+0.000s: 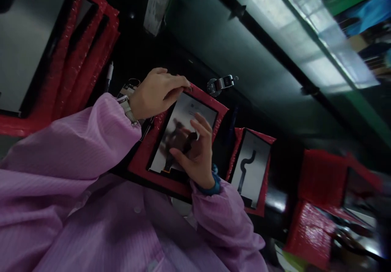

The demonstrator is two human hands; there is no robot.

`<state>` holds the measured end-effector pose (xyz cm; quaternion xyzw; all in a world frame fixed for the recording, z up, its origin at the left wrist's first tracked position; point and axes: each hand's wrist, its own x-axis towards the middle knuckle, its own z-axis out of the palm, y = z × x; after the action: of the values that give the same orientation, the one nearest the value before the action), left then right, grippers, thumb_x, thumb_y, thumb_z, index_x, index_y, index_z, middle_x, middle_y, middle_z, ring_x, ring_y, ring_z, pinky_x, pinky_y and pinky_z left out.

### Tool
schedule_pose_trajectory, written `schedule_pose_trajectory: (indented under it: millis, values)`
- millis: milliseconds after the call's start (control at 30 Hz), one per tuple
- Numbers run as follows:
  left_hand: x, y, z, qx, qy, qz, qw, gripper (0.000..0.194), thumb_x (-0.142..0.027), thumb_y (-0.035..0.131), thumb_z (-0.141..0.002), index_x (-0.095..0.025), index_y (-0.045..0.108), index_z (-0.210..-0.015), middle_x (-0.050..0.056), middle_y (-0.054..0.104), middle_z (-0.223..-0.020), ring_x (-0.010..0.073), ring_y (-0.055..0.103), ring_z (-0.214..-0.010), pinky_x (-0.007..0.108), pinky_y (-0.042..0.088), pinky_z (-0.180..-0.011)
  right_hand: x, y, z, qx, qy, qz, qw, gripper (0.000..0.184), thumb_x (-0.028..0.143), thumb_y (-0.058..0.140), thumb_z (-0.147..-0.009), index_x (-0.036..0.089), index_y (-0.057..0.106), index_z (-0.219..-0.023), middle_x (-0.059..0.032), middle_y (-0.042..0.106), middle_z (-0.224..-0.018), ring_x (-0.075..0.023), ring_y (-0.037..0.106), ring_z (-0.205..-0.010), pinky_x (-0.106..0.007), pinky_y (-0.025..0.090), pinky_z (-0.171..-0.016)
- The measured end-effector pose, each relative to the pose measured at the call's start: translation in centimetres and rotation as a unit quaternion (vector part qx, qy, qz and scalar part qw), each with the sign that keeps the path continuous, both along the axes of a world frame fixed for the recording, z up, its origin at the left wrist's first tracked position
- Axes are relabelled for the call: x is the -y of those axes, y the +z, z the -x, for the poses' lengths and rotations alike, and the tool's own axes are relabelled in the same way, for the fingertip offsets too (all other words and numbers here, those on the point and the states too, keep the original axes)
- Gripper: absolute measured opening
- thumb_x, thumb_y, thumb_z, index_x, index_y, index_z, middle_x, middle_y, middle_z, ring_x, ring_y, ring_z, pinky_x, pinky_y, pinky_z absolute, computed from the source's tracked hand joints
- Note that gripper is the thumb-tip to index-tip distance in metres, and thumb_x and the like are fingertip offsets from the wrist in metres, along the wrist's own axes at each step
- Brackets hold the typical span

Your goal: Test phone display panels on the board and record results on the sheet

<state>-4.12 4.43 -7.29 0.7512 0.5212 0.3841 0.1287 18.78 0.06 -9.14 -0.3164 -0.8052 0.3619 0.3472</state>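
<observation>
A flat display panel (161, 154) with a dark border and a shiny, reflecting face lies on a red bubble-wrap sheet (139, 164) in front of my body. My left hand (159, 93) reaches over its upper left corner, fingers stretched out, fingertips at the wrap's far edge. Above the panel's right half is my right hand (198, 154), thumb and fingers spread apart in a curve. A dark ribbon cable (190, 141) shows between those fingers, and I cannot tell whether they touch it. The panel's face mirrors the hand.
Several large panels in red bubble wrap (61, 80) are stacked at left, beside a pen (110, 71). A second panel (259, 158) with a curved dark cable lies at right. A metal clasp-like fitting (220, 84) sits beyond. More red wrap (319, 178) is at far right, blurred.
</observation>
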Motion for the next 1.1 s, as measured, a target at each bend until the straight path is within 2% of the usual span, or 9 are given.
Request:
schedule_pose_trajectory:
  millis: [100,200,333,400,567,667,733,900,1100]
  values:
    - [0.0,0.3,-0.1,-0.01,0.014,0.027,0.999,0.022,-0.024,0.046,-0.099,-0.024,0.068,-0.095,0.002,0.076,-0.094,0.0209,0.07,-0.092,0.048,0.04,-0.113,-0.4,-0.2,-0.3,-0.126,-0.059,0.065,0.988,0.07,0.042,0.075,-0.087,0.043,0.041,-0.147,-0.004,0.023,-0.163,-0.0278,0.034,-0.151,-0.05,0.054,-0.109]
    - [-0.1,0.4,0.0,-0.01,0.025,0.04,0.999,0.023,-0.026,0.046,-0.098,-0.023,0.068,-0.092,0.003,0.074,-0.088,0.0218,0.068,-0.093,0.047,0.041,-0.11,-1.3,-0.2,-0.8,-0.186,-0.096,0.134,0.969,0.069,0.036,0.075,-0.087,0.046,0.042,-0.147,-0.0016,0.033,-0.161,-0.0258,0.044,-0.146,-0.05,0.053,-0.11]
    - [-0.2,0.6,0.1,0.001,0.017,0.058,0.998,0.025,-0.03,0.046,-0.098,-0.026,0.069,-0.089,0.002,0.074,-0.085,0.0222,0.066,-0.092,0.046,0.042,-0.104,-1.8,0.0,-1.0,-0.203,-0.028,0.279,0.938,0.061,0.033,0.077,-0.086,0.039,0.053,-0.142,-0.0042,0.06,-0.142,-0.0227,0.062,-0.127,-0.042,0.061,-0.098]
    - [-0.2,0.7,0.2,0.008,0.01,0.062,0.998,0.026,-0.032,0.046,-0.097,-0.027,0.07,-0.089,0.002,0.075,-0.085,0.0225,0.065,-0.09,0.047,0.041,-0.103,-1.6,0.0,-0.9,-0.202,0.0,0.301,0.932,0.055,0.03,0.077,-0.085,0.035,0.059,-0.137,-0.004,0.069,-0.13,-0.021,0.067,-0.119,-0.04,0.062,-0.097]
    - [-0.1,0.9,0.2,0.008,-0.006,0.063,0.998,0.027,-0.034,0.046,-0.097,-0.03,0.072,-0.09,0.002,0.074,-0.085,0.0235,0.065,-0.091,0.052,0.039,-0.108,-0.9,0.2,-0.3,-0.177,0.03,0.249,0.952,0.03,0.039,0.054,-0.101,0.031,0.068,-0.125,-0.0055,0.07,-0.119,-0.0203,0.066,-0.116,-0.042,0.057,-0.102]
    - [0.1,1.1,0.2,0.006,-0.018,0.06,0.998,0.026,-0.033,0.047,-0.095,-0.027,0.071,-0.087,0.002,0.072,-0.084,0.0239,0.064,-0.096,0.056,0.032,-0.114,-0.9,0.5,0.1,-0.178,0.034,0.188,0.965,0.057,0.059,0.025,-0.105,0.025,0.07,-0.097,-0.0072,0.061,-0.129,-0.0225,0.061,-0.118,-0.047,0.053,-0.105]
    - [0.1,1.3,0.2,-0.002,-0.038,0.059,0.998,0.024,-0.03,0.048,-0.093,-0.024,0.069,-0.083,0.002,0.07,-0.082,0.0238,0.063,-0.1,0.058,0.028,-0.117,-0.9,0.5,0.2,-0.158,0.043,0.175,0.971,0.061,0.061,0.017,-0.104,0.024,0.062,-0.085,-0.0058,0.057,-0.133,-0.0228,0.059,-0.119,-0.05,0.05,-0.107]
    - [0.3,1.5,0.5,-0.047,-0.114,0.063,0.99,0.024,-0.028,0.045,-0.093,-0.023,0.064,-0.079,0.001,0.071,-0.081,0.0237,0.061,-0.103,0.06,0.022,-0.117,-1.3,0.7,0.0,-0.067,0.041,0.121,0.99,0.028,0.043,0.046,-0.103,0.023,0.052,-0.085,-0.0057,0.058,-0.128,-0.0225,0.058,-0.117,-0.049,0.049,-0.102]
    - [0.4,2.1,0.7,-0.07,-0.186,0.103,0.975,0.029,-0.032,0.044,-0.09,-0.022,0.059,-0.068,0.002,0.065,-0.071,0.0215,0.061,-0.082,0.058,0.028,-0.109,-2.4,1.1,0.8,0.001,-0.011,-0.057,0.998,0.033,0.039,0.055,-0.101,0.022,0.045,-0.075,-0.0054,0.068,-0.106,-0.0202,0.058,-0.102,-0.045,0.047,-0.092]
